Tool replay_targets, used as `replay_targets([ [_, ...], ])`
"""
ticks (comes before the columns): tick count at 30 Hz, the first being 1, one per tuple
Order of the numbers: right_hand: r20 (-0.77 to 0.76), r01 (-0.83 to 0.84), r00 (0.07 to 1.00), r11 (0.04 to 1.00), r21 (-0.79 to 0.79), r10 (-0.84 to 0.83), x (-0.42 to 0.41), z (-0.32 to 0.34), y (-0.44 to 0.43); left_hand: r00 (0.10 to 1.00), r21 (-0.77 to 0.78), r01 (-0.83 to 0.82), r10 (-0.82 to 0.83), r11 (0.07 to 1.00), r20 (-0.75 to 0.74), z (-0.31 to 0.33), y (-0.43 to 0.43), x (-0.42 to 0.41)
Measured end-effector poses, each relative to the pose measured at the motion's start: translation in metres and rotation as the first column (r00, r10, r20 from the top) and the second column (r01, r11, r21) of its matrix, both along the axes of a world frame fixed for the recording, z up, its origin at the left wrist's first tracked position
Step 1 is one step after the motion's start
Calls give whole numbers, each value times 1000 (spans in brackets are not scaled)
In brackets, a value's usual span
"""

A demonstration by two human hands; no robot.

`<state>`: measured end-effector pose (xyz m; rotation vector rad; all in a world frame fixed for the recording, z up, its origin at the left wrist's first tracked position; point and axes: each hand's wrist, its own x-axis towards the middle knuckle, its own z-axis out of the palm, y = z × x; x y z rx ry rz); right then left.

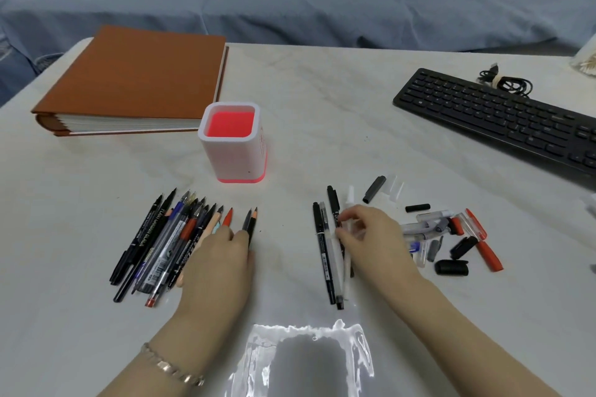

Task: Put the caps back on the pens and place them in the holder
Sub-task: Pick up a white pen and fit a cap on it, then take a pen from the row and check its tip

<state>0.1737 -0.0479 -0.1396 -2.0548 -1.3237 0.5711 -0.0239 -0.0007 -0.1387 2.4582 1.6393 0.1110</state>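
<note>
Left hand (219, 255) on uncapped pens (167, 242) (fanned) — right hand (371, 235) pinching clear pen (346, 264)

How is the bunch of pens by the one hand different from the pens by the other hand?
The left bunch of pens is big, fanned out and uncapped, tips bare; the right group of pens is only a few, side by side, with caps on. The left hand lies on its bunch; the right hand pinches a clear pen. Both lie flat on the table.
</note>
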Motion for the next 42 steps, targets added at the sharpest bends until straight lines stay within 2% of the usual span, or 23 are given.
replay_targets([
  [3,56,-95,994,995,-22,96,-1,-7,-4,1000,15,12,-11,1000,-17,3,1,5],
  [8,41,-165,985,986,-25,166,6,-4,-29,991,3,-124,124,992,-46,5,5,17],
  [11,62,-188,980,981,-52,191,18,1,-49,988,3,-101,100,995,116,12,3,24],
  [15,197,-68,977,995,-78,82,50,10,-65,919,-190,-26,98,982,382,28,-10,38],
  [18,277,46,961,995,-92,-19,75,12,-68,880,-242,18,100,970,464,31,-18,47],
  [21,322,21,947,994,-108,15,89,8,-60,854,-309,58,113,949,507,32,-22,51],
  [25,327,-86,935,982,-169,138,84,1,-47,837,-379,105,124,920,532,32,-26,52],
  [29,351,-92,920,967,-237,174,79,2,-41,835,-406,119,130,906,535,31,-29,47],
  [35,328,-140,924,971,-195,199,69,5,-56,828,-423,112,151,899,541,28,-34,44],
  [38,309,-97,939,980,-173,148,77,9,-61,825,-411,114,144,904,546,28,-34,47],
  [42,363,65,931,996,-65,-37,103,14,-52,823,-405,118,139,907,551,30,-34,51],
])
